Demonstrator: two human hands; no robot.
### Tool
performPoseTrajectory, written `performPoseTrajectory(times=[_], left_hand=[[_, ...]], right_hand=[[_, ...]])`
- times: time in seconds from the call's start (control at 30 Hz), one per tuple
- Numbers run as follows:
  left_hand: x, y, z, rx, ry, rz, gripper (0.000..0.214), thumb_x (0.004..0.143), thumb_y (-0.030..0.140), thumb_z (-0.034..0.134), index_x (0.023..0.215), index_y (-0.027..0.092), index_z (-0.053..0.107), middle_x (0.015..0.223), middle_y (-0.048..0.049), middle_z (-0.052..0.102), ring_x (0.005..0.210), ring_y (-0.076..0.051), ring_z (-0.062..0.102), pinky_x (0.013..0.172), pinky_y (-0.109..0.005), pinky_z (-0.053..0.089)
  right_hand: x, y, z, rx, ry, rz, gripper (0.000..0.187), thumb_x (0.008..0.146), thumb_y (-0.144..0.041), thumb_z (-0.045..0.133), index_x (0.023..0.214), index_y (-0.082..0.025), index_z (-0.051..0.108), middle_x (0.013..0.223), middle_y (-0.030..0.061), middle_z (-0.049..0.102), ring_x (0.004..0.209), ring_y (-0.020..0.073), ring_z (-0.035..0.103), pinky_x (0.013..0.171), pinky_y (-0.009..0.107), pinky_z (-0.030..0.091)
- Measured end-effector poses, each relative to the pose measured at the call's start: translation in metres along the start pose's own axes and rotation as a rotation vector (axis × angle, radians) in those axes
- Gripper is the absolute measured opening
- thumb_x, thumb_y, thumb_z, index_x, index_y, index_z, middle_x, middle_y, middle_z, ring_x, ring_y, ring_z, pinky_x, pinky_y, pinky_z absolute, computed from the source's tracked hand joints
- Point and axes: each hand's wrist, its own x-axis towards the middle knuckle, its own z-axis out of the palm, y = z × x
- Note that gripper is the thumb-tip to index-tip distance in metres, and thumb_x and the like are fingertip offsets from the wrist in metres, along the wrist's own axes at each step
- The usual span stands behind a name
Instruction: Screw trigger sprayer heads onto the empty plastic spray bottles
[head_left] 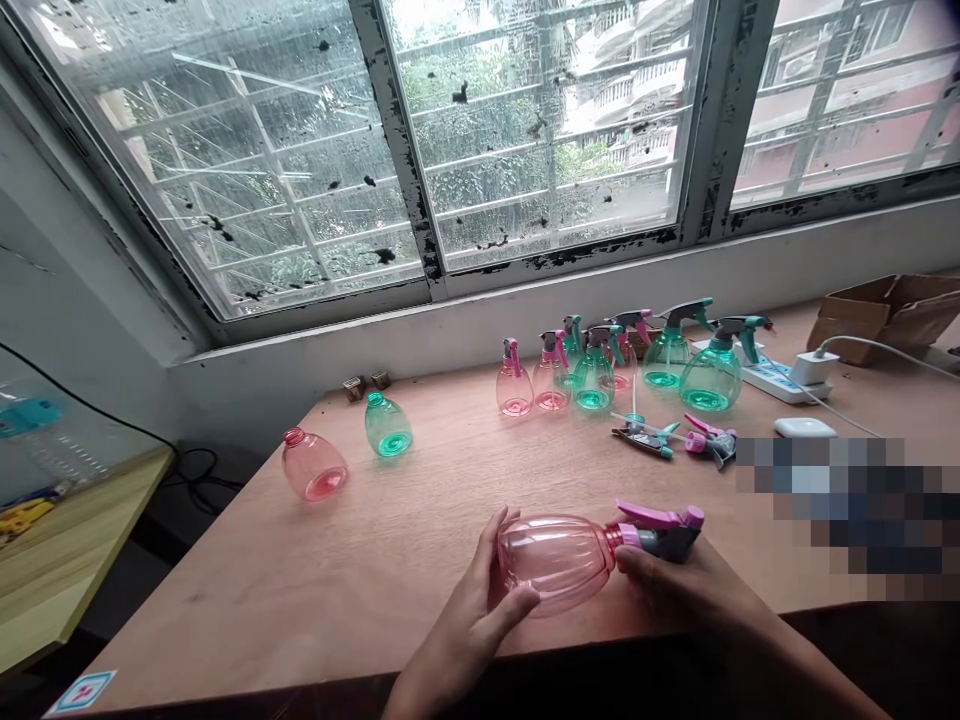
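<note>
A clear pink spray bottle [559,560] lies sideways in the air just over the table's front edge, its neck pointing right. Around its base my left hand [484,610] is closed, thumb on the near side. At the neck, the fingers of my right hand [664,580] grip the pink collar of the spray head [660,530], whose trigger faces up. Two loose spray heads, one green and grey [649,438], one pink and grey [711,440], lie beyond my right hand. To the left stand a headless pink bottle [315,468] and a headless green bottle [388,428].
Several spray bottles with heads, among them a green one [711,380], stand by the window wall. At right are a white power strip [784,382] with cables, a white case [805,428] and a cardboard box [885,320]. The wooden table [247,590] has its edge close below my hands.
</note>
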Motion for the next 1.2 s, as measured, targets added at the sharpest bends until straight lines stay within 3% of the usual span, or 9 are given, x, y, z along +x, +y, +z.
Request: performPoseTrajectory(times=[0.1, 0.23, 0.4, 0.47, 0.53, 0.7, 0.8, 0.97, 1.2], left_hand=[[0.000, -0.001, 0.002, 0.061, -0.009, 0.027, 0.091, 0.084, 0.039, 0.075, 0.154, 0.035, 0.018, 0.165, -0.0023, 0.023, 0.152, -0.026, 0.019, 0.126, -0.044, 0.013], [-0.001, -0.003, 0.001, 0.102, -0.034, 0.031, 0.101, 0.079, 0.040, 0.080, 0.156, 0.033, 0.015, 0.166, -0.0043, 0.018, 0.153, -0.028, 0.015, 0.126, -0.047, 0.010], [-0.004, -0.001, -0.005, -0.060, -0.115, 0.060, 0.091, 0.086, 0.063, 0.059, 0.157, 0.030, 0.013, 0.167, -0.0046, 0.017, 0.153, -0.028, 0.014, 0.126, -0.047, 0.011], [-0.004, 0.000, -0.005, -0.054, -0.093, 0.027, 0.076, 0.094, 0.058, 0.051, 0.156, 0.031, 0.016, 0.166, -0.0031, 0.019, 0.153, -0.025, 0.014, 0.126, -0.046, 0.010], [-0.003, 0.000, -0.003, -0.015, -0.055, 0.001, 0.073, 0.095, 0.048, 0.056, 0.156, 0.033, 0.018, 0.166, -0.0026, 0.019, 0.153, -0.024, 0.014, 0.126, -0.046, 0.009], [-0.001, -0.004, 0.003, 0.085, -0.024, 0.054, 0.105, 0.079, 0.030, 0.079, 0.157, 0.032, 0.008, 0.166, -0.0070, 0.015, 0.153, -0.029, 0.014, 0.125, -0.049, 0.010], [-0.001, -0.003, 0.002, 0.090, -0.032, 0.042, 0.112, 0.075, 0.032, 0.084, 0.157, 0.032, 0.008, 0.167, -0.0068, 0.013, 0.153, -0.030, 0.012, 0.125, -0.050, 0.008], [-0.001, -0.002, -0.001, 0.005, -0.032, 0.036, 0.079, 0.092, 0.043, 0.063, 0.155, 0.034, 0.017, 0.166, -0.0034, 0.018, 0.153, -0.026, 0.014, 0.125, -0.047, 0.009], [0.002, -0.005, 0.007, 0.131, 0.021, 0.042, 0.122, 0.073, 0.031, 0.085, 0.156, 0.034, -0.004, 0.166, -0.0078, 0.015, 0.152, -0.028, 0.017, 0.125, -0.047, 0.012]], right_hand=[[0.001, 0.001, -0.001, -0.005, 0.000, -0.018, 0.047, 0.078, -0.053, 0.076, 0.105, -0.014, 0.069, 0.055, -0.0008, 0.063, 0.050, 0.0147, 0.053, 0.049, 0.027, 0.041], [0.002, -0.001, -0.003, -0.026, -0.059, -0.015, 0.037, 0.082, -0.051, 0.074, 0.083, -0.015, 0.068, 0.055, 0.0000, 0.062, 0.051, 0.0147, 0.054, 0.051, 0.027, 0.042], [0.001, -0.002, -0.001, 0.040, -0.035, 0.013, 0.036, 0.078, -0.051, 0.078, 0.087, -0.018, 0.066, 0.058, -0.0024, 0.061, 0.049, 0.0134, 0.054, 0.049, 0.026, 0.044], [0.000, -0.002, 0.000, 0.036, -0.030, 0.004, 0.036, 0.077, -0.051, 0.079, 0.084, -0.018, 0.066, 0.057, -0.0025, 0.061, 0.048, 0.0130, 0.054, 0.049, 0.026, 0.043], [0.000, -0.003, 0.001, 0.047, -0.026, 0.004, 0.037, 0.076, -0.051, 0.080, 0.084, -0.018, 0.066, 0.056, -0.0026, 0.061, 0.047, 0.0129, 0.053, 0.049, 0.026, 0.043], [-0.001, -0.008, 0.001, 0.095, -0.009, 0.014, 0.041, 0.073, -0.053, 0.081, 0.087, -0.019, 0.063, 0.058, -0.0027, 0.062, 0.047, 0.0141, 0.054, 0.049, 0.027, 0.042], [-0.002, -0.011, 0.002, 0.051, -0.035, 0.020, 0.038, 0.075, -0.053, 0.080, 0.079, -0.019, 0.064, 0.056, -0.0033, 0.059, 0.048, 0.0139, 0.052, 0.050, 0.028, 0.041], [-0.003, -0.011, 0.003, 0.023, -0.046, 0.037, 0.042, 0.071, -0.057, 0.080, 0.079, -0.018, 0.066, 0.056, -0.0029, 0.057, 0.049, 0.0144, 0.051, 0.051, 0.028, 0.039], [0.000, -0.010, 0.000, -0.021, -0.040, 0.002, 0.037, 0.076, -0.053, 0.078, 0.077, -0.018, 0.067, 0.060, -0.0014, 0.061, 0.055, 0.0158, 0.055, 0.054, 0.029, 0.041]])
